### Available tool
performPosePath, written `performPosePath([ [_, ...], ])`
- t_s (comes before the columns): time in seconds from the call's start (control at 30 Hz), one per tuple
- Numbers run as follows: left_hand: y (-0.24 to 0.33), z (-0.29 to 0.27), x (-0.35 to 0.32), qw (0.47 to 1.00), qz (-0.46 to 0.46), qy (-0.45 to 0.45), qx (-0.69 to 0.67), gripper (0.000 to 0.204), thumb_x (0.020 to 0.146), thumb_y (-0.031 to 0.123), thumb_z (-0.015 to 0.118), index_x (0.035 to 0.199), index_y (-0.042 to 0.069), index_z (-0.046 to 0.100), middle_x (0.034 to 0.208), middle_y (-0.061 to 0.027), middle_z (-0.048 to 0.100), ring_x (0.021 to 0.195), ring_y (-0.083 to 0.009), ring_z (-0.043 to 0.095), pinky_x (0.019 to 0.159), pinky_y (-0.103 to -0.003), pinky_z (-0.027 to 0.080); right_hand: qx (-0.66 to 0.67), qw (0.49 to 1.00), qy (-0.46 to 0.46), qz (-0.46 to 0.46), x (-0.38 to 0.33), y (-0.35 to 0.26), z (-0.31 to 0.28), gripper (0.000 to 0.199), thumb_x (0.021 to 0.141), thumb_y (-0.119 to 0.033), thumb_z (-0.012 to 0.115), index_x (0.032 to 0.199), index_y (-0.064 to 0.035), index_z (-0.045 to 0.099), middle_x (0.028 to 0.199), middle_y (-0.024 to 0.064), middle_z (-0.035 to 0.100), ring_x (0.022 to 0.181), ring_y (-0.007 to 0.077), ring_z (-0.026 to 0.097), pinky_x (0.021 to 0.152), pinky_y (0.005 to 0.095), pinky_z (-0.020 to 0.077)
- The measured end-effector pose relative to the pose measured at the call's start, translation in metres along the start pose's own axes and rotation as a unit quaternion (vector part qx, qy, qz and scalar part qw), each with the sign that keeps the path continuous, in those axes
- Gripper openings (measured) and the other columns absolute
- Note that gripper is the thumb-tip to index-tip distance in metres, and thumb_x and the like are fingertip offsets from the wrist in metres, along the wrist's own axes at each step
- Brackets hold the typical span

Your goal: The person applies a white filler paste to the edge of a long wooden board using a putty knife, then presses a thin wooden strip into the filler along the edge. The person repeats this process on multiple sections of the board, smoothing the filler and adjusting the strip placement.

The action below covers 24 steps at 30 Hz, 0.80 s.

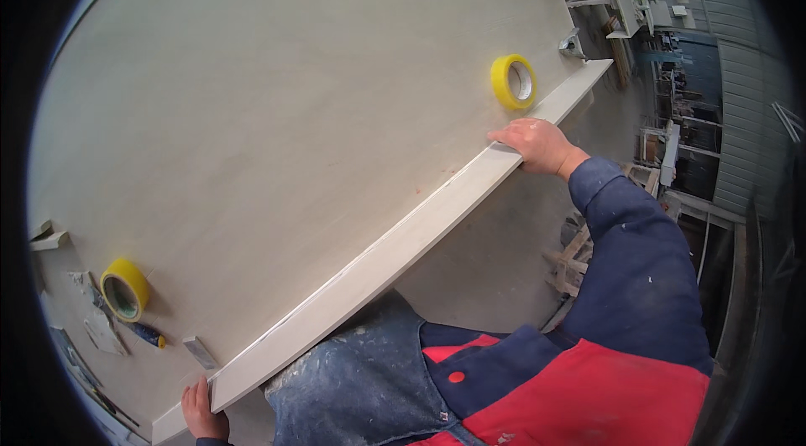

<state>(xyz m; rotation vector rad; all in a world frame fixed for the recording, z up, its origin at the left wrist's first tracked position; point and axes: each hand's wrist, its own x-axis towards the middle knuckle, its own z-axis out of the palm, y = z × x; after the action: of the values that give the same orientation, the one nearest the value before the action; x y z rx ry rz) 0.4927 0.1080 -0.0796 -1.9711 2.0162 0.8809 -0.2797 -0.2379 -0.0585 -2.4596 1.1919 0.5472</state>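
"Locating the workpiece: where does it lie?"

"The long pale strip runs from 7 o'clock to 2 o'clock, along the near edge of the broad tabletop."

"State of the right hand?"

"The right hand, at 2 o'clock, is curled over the strip, visible fingers bunched together and pinching its edges."

"And the left hand?"

"The left hand, at 7 o'clock, touches the strip's lower end, fingers pressed together; so near the rim, whether it pinches cannot be told."

"Adjacent items?"

"One yellow tape roll sits at 1 o'clock. A second yellow roll, a blue-handled scraper and a small block occupy 8 o'clock."
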Motion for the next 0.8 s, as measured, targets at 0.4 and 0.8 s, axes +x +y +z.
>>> performPosePath([
  [0.4,-0.013,0.007,-0.016,0.999,0.017,-0.029,0.011,0.052,0.082,0.0,0.063,0.134,-0.001,0.06,0.118,-0.0236,0.068,0.113,-0.0443,0.063,0.114,-0.058,0.042,-0.023,0.999,0.001,-0.03,-0.004,0.004,0.007,0.053,0.073,-0.009,0.074,0.126,-0.0118,0.069,0.101,0.0084,0.075,0.094,0.0304,0.071,0.083,0.0403,0.059],
  [0.8,0.043,-0.014,0.01,0.994,0.025,0.1,0.036,0.063,0.071,-0.005,0.07,0.133,0.007,0.062,0.113,-0.0142,0.068,0.11,-0.0362,0.064,0.113,-0.053,0.042,-0.076,0.984,0.163,0.008,-0.006,-0.031,0.0,0.07,0.068,0.006,0.072,0.135,-0.0116,0.061,0.124,0.0117,0.067,0.118,0.0333,0.062,0.107,0.043,0.049],
])
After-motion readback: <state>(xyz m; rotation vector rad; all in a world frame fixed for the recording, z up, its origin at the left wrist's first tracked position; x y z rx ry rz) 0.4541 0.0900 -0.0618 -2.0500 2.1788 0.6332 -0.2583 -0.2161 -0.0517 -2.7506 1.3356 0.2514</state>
